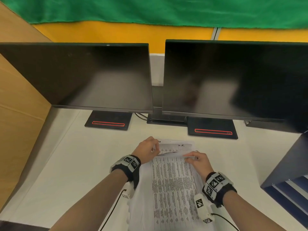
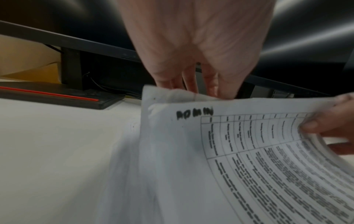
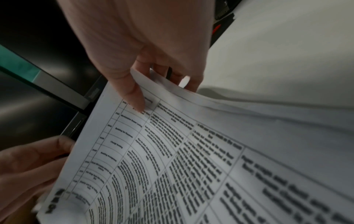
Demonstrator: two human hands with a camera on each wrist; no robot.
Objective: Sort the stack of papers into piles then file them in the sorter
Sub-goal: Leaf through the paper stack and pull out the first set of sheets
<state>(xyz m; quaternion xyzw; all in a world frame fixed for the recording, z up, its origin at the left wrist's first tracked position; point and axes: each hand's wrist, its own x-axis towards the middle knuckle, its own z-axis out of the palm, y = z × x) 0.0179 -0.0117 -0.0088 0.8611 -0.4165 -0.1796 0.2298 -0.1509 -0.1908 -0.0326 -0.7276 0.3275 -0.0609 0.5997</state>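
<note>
A stack of printed papers (image 1: 173, 189) with tables of text lies lengthwise between my forearms on the white table (image 1: 75, 164). My left hand (image 1: 155, 150) holds the far left corner of the top sheet (image 2: 229, 151); its fingers (image 2: 191, 84) curl behind the sheet's top edge. A handwritten word in black marker sits near that corner. My right hand (image 1: 190, 158) pinches the far right part of the top sheets, thumb (image 3: 134, 97) on the printed face and fingers underneath. The far end of these sheets (image 3: 172, 151) is lifted and curved off the pages below.
Two dark monitors (image 1: 83, 77) (image 1: 233, 80) stand behind the papers on black bases with red stripes (image 1: 108, 123). A dark blue sorter (image 1: 286, 172) stands at the right edge. A cardboard wall (image 1: 20, 105) closes off the left side.
</note>
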